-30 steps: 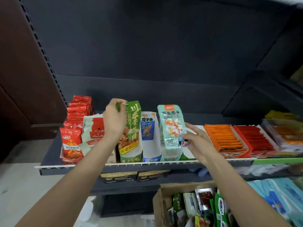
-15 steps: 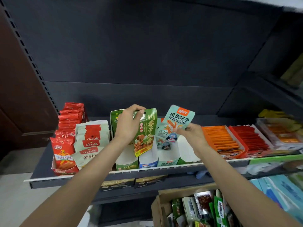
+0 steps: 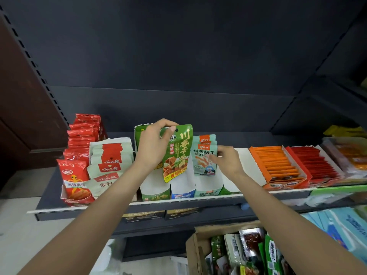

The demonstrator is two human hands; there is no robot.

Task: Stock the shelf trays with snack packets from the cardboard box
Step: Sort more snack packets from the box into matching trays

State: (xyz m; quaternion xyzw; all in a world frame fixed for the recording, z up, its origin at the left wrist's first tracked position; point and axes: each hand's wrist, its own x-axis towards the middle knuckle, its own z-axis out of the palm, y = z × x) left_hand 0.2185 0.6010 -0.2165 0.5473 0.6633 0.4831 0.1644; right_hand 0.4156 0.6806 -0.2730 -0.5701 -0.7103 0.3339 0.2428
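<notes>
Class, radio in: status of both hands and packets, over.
Left hand grips green packet above trays. Right hand pinches pale teal packets in tray. Nothing obstructing.

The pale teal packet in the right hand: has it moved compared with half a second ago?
Yes. The pale teal packet was tilted above its white tray; now it stands upright, lower, inside that tray, with the right hand at its edge.

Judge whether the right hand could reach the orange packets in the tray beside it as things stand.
Probably yes: the right hand is near the orange packets, nothing lies between, though it is at the teal packet.
</notes>
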